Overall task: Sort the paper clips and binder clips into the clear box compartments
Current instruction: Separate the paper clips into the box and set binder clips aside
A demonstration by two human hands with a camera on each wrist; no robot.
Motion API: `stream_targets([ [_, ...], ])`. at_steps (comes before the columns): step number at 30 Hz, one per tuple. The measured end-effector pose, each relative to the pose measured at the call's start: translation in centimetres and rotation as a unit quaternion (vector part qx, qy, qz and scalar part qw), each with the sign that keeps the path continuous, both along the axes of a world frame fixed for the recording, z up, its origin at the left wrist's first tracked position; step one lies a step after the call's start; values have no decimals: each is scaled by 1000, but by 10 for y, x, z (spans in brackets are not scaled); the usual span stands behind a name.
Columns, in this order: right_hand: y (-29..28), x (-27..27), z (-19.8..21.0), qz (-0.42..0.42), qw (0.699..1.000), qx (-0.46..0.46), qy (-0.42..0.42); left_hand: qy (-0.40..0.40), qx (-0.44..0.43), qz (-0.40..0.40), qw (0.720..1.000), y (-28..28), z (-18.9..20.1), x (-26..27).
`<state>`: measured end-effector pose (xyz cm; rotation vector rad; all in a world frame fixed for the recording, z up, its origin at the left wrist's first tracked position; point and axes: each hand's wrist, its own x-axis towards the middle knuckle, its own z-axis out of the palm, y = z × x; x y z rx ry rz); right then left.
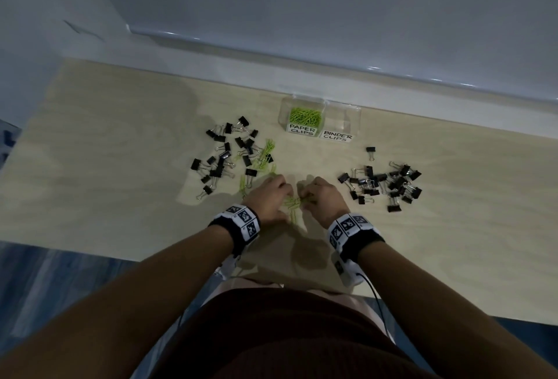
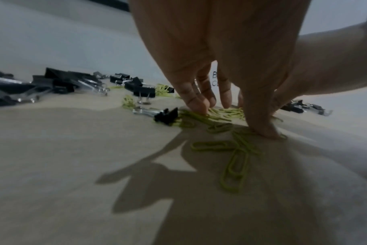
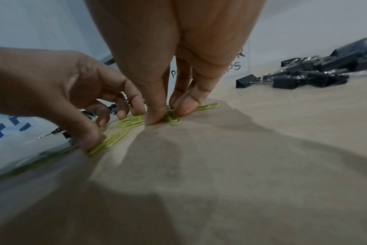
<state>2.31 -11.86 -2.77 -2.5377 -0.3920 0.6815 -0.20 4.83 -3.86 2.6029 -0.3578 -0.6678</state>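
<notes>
Paper clips (image 1: 293, 202) are being pinched off the surface (image 1: 120, 167) by left grip (image 1: 267, 197) and right grip (image 1: 323, 194); binder clips (image 1: 224, 154) are best being excluded.

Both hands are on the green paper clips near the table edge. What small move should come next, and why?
Probably close the grip and lift: the right hand pinches green paper clips, the left hand curls over more. The PAPER CLIPS compartment holds green clips and sits straight ahead.

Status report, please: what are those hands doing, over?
Left grip, right grip: both pinching green paper clips off table. Clear box: paper-clip side part-filled, binder side bare. Black binder clips flank, not blocking.
</notes>
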Motion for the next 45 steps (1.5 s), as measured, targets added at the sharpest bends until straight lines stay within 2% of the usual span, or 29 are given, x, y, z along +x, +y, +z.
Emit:
stream_targets([
  [5,4,0,9,60,998,-5,-34,1,-19,31,999,-5,4,12],
  [13,4,10,11,96,993,-73,2,-23,41,-54,997,-9,9,29],
  [17,3,11,12,115,990,-76,-20,-47,54,-88,994,-10,8,29],
  [19,4,10,13,126,988,-76,-35,-37,31,-78,996,-11,9,30],
  [22,1,12,14,85,996,-31,-20,-2,2,-55,998,-8,8,32],
  [26,-7,31,11,-41,999,9,34,9,-66,22,998,-3,13,46],
  [29,-8,57,18,-119,993,13,7,-13,-121,107,987,0,26,74],
  [33,5,106,35,-189,978,73,-42,-70,-161,199,964,-1,49,128],
  [36,22,138,49,-201,972,68,-96,-90,-146,219,960,-2,58,160],
  [39,32,156,57,-213,971,55,-99,-88,-133,221,962,-4,58,173],
  [42,27,152,54,-221,969,62,-94,-77,-165,242,953,1,56,162],
  [45,14,124,45,-170,980,60,-80,-73,-145,188,969,15,53,126],
])
